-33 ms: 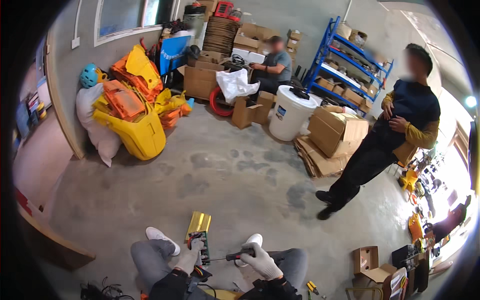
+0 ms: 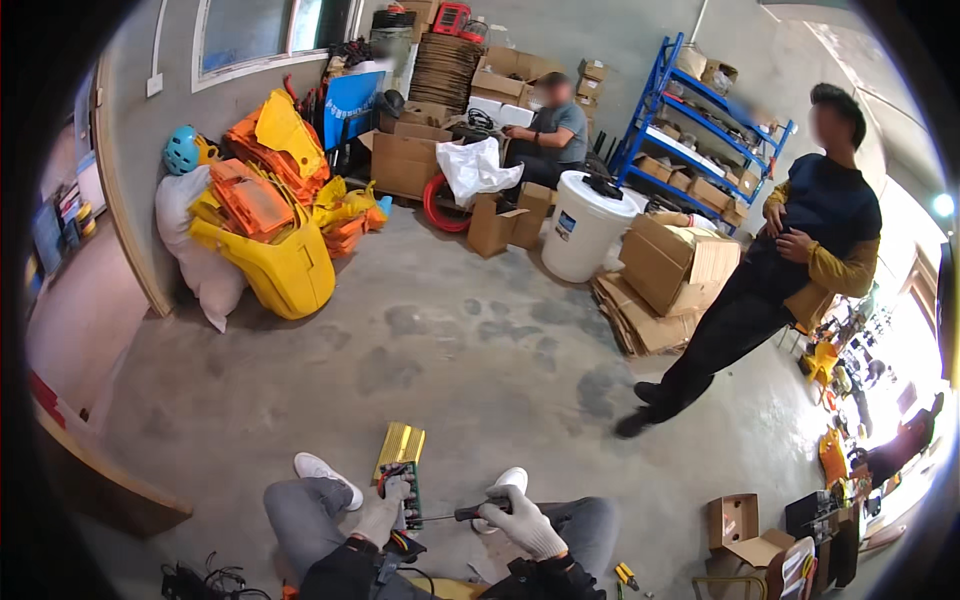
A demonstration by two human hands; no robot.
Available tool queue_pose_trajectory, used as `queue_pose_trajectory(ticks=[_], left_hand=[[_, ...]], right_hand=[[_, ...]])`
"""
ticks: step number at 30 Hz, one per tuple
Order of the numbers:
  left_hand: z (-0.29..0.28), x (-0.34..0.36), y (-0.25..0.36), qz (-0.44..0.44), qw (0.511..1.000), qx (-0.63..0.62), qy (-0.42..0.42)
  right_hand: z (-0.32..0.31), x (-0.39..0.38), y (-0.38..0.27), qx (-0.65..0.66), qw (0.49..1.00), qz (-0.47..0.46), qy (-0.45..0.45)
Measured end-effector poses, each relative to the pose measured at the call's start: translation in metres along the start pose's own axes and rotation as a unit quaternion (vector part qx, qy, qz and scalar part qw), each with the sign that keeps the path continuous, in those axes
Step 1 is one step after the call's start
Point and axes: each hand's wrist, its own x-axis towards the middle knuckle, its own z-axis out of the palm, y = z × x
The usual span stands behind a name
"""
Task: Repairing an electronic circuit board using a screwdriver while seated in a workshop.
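Note:
My left hand [image 2: 382, 512], in a pale glove, is closed around a green circuit board [image 2: 412, 487] between my knees. Dark parts and a red wire show on the board, partly hidden by my fingers. My right hand [image 2: 527, 527], also gloved, grips the dark handle of a screwdriver [image 2: 468, 513]. Its thin shaft points left, with the tip near the board's lower edge; whether it touches cannot be made out. Just beyond the board is a ribbed yellow metal housing [image 2: 400, 447]. Coloured wires [image 2: 405, 545] bunch beside my left wrist.
Yellow-handled pliers [image 2: 626, 575] lie by my right knee, black cables [image 2: 212, 582] at lower left. An open cardboard box [image 2: 733, 518] sits at right. A person [image 2: 815, 230] stands ahead right; another [image 2: 552, 130] sits at the back near a white barrel [image 2: 583, 235] and yellow plastic shells [image 2: 290, 275].
The view has shifted very slightly. The standing person's nearer foot has moved a little to the left. My hands keep the same hold on the board and screwdriver.

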Motion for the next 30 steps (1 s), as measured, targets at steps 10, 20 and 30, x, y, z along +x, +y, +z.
queue_pose_trajectory(ticks=[10,20,30], left_hand=[[-0.013,0.016,-0.019,0.006,0.999,-0.041,-0.009],[-0.010,0.006,0.003,0.001,0.998,0.035,-0.061],[-0.015,-0.006,-0.015,-0.021,0.998,0.033,-0.052]], right_hand=[[-0.001,0.005,0.003,0.064,0.997,-0.041,-0.001],[-0.001,0.017,0.007,-0.004,0.999,0.006,-0.046],[0.004,-0.005,0.011,0.030,0.999,-0.023,-0.023]])
